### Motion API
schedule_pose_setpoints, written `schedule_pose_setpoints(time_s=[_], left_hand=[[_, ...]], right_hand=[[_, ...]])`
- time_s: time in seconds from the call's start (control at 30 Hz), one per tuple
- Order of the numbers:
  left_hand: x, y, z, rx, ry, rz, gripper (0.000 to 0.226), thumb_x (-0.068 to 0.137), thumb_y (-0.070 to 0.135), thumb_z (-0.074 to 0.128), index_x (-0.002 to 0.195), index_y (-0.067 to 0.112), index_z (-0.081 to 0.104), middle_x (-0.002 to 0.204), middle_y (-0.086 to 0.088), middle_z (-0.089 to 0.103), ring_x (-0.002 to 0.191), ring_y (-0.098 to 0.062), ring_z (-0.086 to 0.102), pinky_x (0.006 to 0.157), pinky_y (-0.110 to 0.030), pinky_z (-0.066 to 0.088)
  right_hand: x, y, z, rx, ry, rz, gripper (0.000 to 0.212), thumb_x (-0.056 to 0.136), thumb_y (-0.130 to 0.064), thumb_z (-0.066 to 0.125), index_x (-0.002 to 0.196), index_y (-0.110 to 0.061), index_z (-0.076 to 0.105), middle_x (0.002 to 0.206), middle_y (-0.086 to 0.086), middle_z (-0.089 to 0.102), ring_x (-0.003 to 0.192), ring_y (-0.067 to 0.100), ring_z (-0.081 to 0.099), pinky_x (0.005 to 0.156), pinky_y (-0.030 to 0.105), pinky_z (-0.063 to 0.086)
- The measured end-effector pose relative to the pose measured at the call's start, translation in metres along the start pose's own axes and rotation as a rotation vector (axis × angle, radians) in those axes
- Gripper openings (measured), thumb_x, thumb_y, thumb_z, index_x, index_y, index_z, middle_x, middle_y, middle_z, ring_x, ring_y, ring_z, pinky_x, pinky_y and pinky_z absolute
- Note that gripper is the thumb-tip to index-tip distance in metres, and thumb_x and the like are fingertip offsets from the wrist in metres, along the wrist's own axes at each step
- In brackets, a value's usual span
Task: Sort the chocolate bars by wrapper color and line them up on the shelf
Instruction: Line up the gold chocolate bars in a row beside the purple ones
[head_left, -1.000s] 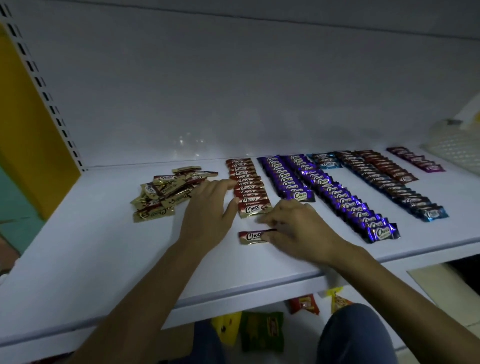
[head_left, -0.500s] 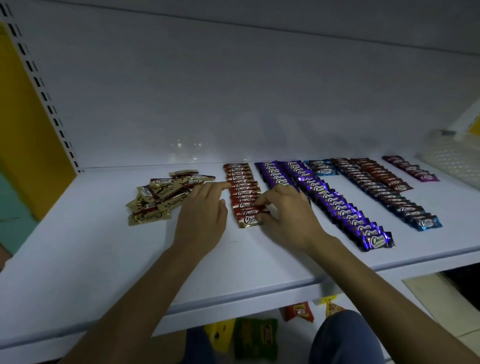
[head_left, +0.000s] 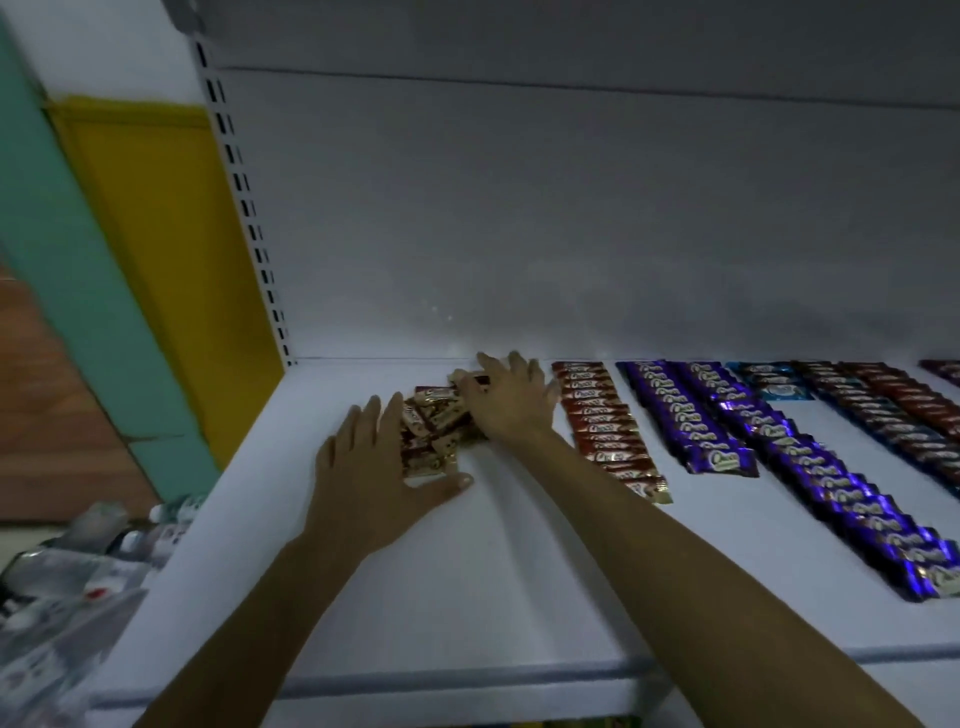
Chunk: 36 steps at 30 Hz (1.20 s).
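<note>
A loose heap of gold-and-brown chocolate bars (head_left: 431, 431) lies on the white shelf (head_left: 467, 587) near its back left. My left hand (head_left: 371, 467) lies flat against the heap's left side, fingers straight, thumb under its front edge. My right hand (head_left: 511, 397) rests on the heap's right side with spread fingers, covering part of it. Right of the hands runs a red row (head_left: 605, 423), then two purple rows (head_left: 691, 415) (head_left: 841, 483), a short blue row (head_left: 774, 382) and darker rows (head_left: 898, 410).
The shelf's grey back wall stands just behind the heap. A slotted upright (head_left: 249, 218) marks the shelf's left end, with a yellow and teal wall beyond. Grey packaged goods (head_left: 67, 571) lie low at the left. The shelf's front lip (head_left: 467, 680) crosses the bottom.
Both hands left the red row and moved left to the gold heap, one on each side of it. The view swung left. The red bar set at the row's front stays there.
</note>
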<state>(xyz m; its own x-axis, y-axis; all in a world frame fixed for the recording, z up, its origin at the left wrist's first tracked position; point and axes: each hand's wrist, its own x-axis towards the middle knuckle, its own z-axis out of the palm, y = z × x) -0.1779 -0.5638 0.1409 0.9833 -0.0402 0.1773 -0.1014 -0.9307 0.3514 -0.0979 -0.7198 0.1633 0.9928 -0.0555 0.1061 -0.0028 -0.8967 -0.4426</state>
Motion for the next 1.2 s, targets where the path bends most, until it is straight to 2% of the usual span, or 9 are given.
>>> schedule_pose_setpoints(time_s=[0.13,0.23,0.37,0.6,0.73,0.9,0.97,1.07,1.2], left_hand=[[0.003,-0.001,0.005,-0.021,-0.034,0.044,0.137,0.035,0.104,0.002,0.150,0.032,-0.017,0.161,0.002,-0.015,0.148,-0.019,-0.013,0.118,-0.048,0.001],[0.008,-0.002,0.002,0.002,-0.074,0.051,0.140,0.031,0.105,0.001,0.150,0.033,-0.016,0.160,0.001,-0.019,0.148,-0.023,-0.015,0.118,-0.052,0.003],[0.025,0.004,-0.008,0.068,-0.178,0.108,0.120,0.059,0.091,0.043,0.150,0.037,-0.012,0.159,0.002,-0.022,0.147,-0.027,-0.018,0.117,-0.056,0.001],[0.036,0.014,0.003,0.029,-0.133,0.255,0.102,0.076,0.065,0.061,0.152,0.035,0.000,0.149,0.006,0.038,0.138,-0.019,0.032,0.114,-0.046,0.022],[0.036,0.014,0.005,-0.001,-0.016,0.285,0.079,0.081,0.057,0.062,0.148,0.034,0.028,0.135,0.008,0.052,0.125,-0.019,0.043,0.101,-0.036,0.033],[0.033,0.016,0.005,-0.061,0.073,0.308,0.051,0.087,0.046,0.061,0.133,0.028,0.050,0.123,0.004,0.059,0.111,-0.022,0.049,0.088,-0.036,0.043],[0.032,0.015,0.005,-0.088,0.119,0.326,0.044,0.089,0.038,0.059,0.132,0.028,0.052,0.119,0.003,0.061,0.107,-0.021,0.052,0.084,-0.032,0.043],[0.034,0.012,0.002,-0.266,0.155,0.269,0.034,0.091,0.029,0.059,0.125,0.030,0.059,0.113,0.006,0.065,0.103,-0.015,0.058,0.084,-0.025,0.042],[0.033,0.008,-0.004,-0.562,0.182,0.142,0.026,0.092,0.022,0.058,0.115,0.031,0.064,0.099,0.019,0.066,0.093,-0.002,0.060,0.081,-0.016,0.045]], right_hand=[[0.008,0.001,0.014,0.007,-0.007,-0.085,0.039,0.095,-0.045,0.039,0.123,-0.028,0.061,0.126,0.006,0.059,0.120,0.029,0.048,0.105,0.043,0.032],[-0.007,-0.004,0.017,0.137,0.038,-0.157,0.031,0.094,-0.031,0.045,0.114,-0.026,0.069,0.115,0.000,0.067,0.109,0.023,0.056,0.096,0.037,0.042],[-0.032,-0.009,0.016,0.299,0.026,-0.194,0.033,0.094,-0.014,0.042,0.109,-0.016,0.071,0.109,0.003,0.070,0.102,0.021,0.061,0.090,0.035,0.047],[-0.055,-0.004,0.014,0.556,0.178,-0.151,0.029,0.088,0.004,0.040,0.112,-0.006,0.053,0.107,0.005,0.053,0.089,0.011,0.050,0.076,0.012,0.040],[-0.054,-0.005,0.013,0.637,0.213,-0.078,0.022,0.089,0.002,0.043,0.097,-0.008,0.061,0.087,-0.003,0.061,0.078,0.006,0.056,0.068,0.011,0.044],[-0.052,-0.004,0.011,0.614,0.262,-0.022,0.032,0.087,0.005,0.041,0.089,-0.007,0.071,0.091,-0.001,0.060,0.089,0.009,0.051,0.072,0.003,0.037],[-0.053,-0.003,0.011,0.654,0.287,-0.005,0.034,0.087,0.004,0.040,0.088,-0.010,0.070,0.098,0.003,0.062,0.092,0.010,0.052,0.079,0.009,0.042],[-0.052,-0.001,0.012,0.777,0.313,0.036,0.034,0.087,0.005,0.037,0.091,-0.014,0.065,0.102,0.004,0.063,0.098,0.016,0.057,0.090,0.034,0.049],[-0.056,-0.005,0.009,0.777,0.270,0.015,0.035,0.089,0.005,0.036,0.106,-0.009,0.063,0.102,0.000,0.062,0.099,0.017,0.058,0.090,0.034,0.049]])
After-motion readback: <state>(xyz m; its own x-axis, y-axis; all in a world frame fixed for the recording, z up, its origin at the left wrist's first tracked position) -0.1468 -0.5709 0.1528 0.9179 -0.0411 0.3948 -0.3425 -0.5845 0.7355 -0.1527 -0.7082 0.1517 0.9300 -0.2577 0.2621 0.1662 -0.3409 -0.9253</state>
